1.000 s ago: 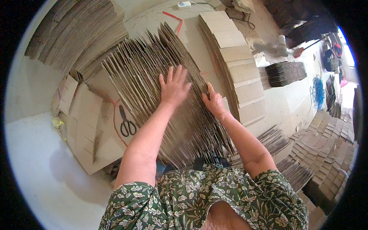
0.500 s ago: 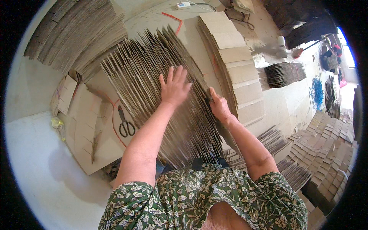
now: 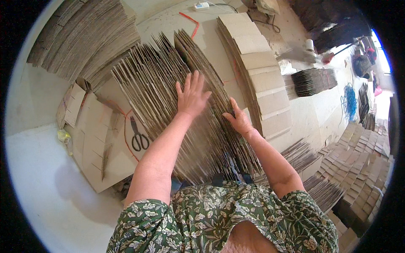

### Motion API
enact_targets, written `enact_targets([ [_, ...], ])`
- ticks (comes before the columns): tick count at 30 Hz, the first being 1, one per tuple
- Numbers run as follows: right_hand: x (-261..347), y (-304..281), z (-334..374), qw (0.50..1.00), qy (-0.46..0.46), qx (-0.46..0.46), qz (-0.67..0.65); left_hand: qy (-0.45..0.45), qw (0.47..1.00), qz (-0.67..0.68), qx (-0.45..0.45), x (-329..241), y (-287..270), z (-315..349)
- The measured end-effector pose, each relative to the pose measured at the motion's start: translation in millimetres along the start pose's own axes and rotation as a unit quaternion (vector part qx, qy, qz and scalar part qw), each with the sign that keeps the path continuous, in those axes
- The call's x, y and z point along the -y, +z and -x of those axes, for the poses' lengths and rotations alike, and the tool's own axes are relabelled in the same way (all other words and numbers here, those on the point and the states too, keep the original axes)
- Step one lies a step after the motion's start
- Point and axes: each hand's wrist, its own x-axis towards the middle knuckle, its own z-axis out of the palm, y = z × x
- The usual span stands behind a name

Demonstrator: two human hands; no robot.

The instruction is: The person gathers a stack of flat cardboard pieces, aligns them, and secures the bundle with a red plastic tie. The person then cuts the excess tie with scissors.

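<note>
- The stack of cardboard sheets, on edge, stands just right of the scissors.
- Left hand, right of the scissors: flat, fingers parted, laid on the upper edges; no grip visible.
- Right hand, farther right of the scissors: open, thumb apart, at the stack's outer side; no pinched sheet visible.
- Risk, as judged: outer sheets could splay away from the scissors should right-hand support slip; uneven left-hand pressure could skew them.
- Count: one stack, one pair of scissors, two hands; sheets too dense to count.

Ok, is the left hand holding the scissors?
No, the left hand lies flat on the cardboard stack, while the scissors lie apart, left of that stack.
</note>
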Motion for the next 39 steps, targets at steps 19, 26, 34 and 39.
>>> enact_targets([
  [19, 40, -32, -30, 0.991, -0.034, -0.089, 0.096, -0.011, 0.999, 0.030, 0.021, -1, -4, 2],
  [26, 42, -41, -25, 0.990, -0.025, -0.080, 0.112, -0.007, 1.000, 0.023, 0.009, -4, -8, 2],
  [34, 49, -73, -18, 0.985, -0.021, -0.125, 0.119, -0.011, 0.999, 0.035, 0.019, -5, -9, 2],
  [39, 45, -24, -45, 0.982, -0.072, -0.128, 0.116, -0.012, 0.999, 0.047, 0.001, -7, -6, 0],
])
